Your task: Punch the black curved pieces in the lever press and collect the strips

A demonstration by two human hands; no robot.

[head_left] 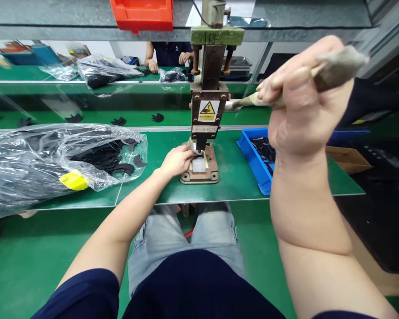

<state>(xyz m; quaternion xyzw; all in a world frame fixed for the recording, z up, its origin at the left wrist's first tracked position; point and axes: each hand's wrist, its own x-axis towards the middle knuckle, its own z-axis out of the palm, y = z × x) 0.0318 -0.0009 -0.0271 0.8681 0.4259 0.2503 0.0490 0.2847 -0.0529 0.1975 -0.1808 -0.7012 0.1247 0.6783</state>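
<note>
My right hand [297, 99] is raised, its fingers wrapped round the lever [248, 101] of a hand press [209, 95]. The lever, covered in pale wrapping, runs from the press's right side up through my fist. Down at the press base [200, 177], my left hand [177, 161] has its fingers drawn together by the lower tool, just left of the ram tip [201, 145]. Whatever those fingertips grip is hidden or too small to name. A pale translucent plate [198, 165] lies on the base in front of them.
A clear plastic bag [58, 157] of curved black pieces lies left of the press. A blue bin [256, 166] with dark parts stands to the right. Several black pieces [119, 121] lie along the back strip. Across the bench, a co-worker's hands [153, 66] show.
</note>
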